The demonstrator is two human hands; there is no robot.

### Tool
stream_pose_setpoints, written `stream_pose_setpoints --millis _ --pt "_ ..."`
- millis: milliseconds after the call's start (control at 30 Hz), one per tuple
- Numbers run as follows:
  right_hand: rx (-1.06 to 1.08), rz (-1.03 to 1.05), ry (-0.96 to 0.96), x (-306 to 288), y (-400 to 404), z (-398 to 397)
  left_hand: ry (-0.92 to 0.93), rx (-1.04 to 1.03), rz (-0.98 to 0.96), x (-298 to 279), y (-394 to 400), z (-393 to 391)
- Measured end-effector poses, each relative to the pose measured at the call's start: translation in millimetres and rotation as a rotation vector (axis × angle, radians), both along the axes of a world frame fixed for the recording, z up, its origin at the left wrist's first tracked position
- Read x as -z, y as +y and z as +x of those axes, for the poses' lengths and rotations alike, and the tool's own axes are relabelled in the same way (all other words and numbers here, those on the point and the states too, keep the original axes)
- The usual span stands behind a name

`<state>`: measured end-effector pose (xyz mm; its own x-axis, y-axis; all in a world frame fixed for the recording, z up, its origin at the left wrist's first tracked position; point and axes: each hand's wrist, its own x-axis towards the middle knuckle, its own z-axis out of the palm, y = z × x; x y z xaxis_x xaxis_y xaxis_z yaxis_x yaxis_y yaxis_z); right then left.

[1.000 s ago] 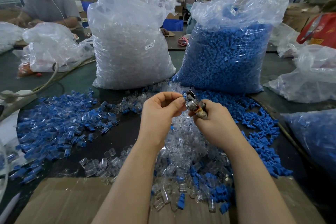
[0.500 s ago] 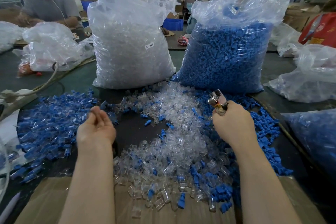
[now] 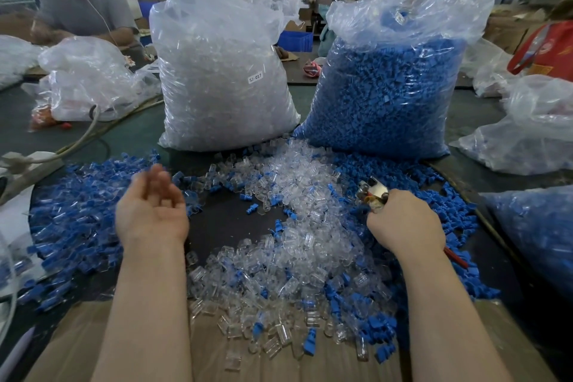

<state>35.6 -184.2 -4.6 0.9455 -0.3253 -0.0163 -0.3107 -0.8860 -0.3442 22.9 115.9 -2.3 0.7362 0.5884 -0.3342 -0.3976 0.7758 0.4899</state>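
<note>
**Left hand [image 3: 152, 211] free, right hand [image 3: 403, 223] on pliers [image 3: 373, 194]**

Left hand hovers palm-up over the blue caps [image 3: 77, 211], fingers [image 3: 156, 178] loosely spread, holding nothing. Clear caps [image 3: 294, 245] are heaped mid-bench [image 3: 229, 214]. Right hand's fingers are wrapped round the pliers at the heap's right edge, head up.

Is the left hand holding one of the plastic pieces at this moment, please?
No, the left hand lies palm up with loosely open fingers and nothing in it, while the right hand grips the metal tool.
</note>
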Motion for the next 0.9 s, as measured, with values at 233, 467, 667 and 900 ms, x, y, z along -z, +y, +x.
stream_pose_setpoints --millis 233,467,667,900 --pt "0.041 -0.015 0.031 4.5 0.9 -0.3 0.448 0.528 1.346 -0.3 -49.6 2.1" --pt "0.026 0.001 0.043 5.8 3.3 -0.9 0.604 0.667 1.988 16.2 -67.0 7.1" --pt "0.061 0.009 0.031 5.6 4.2 0.1 0.619 0.591 2.003 15.7 -70.4 4.6" --pt "0.053 0.046 -0.131 1.5 3.2 3.1 0.369 0.494 1.434 4.0 -75.0 8.6"
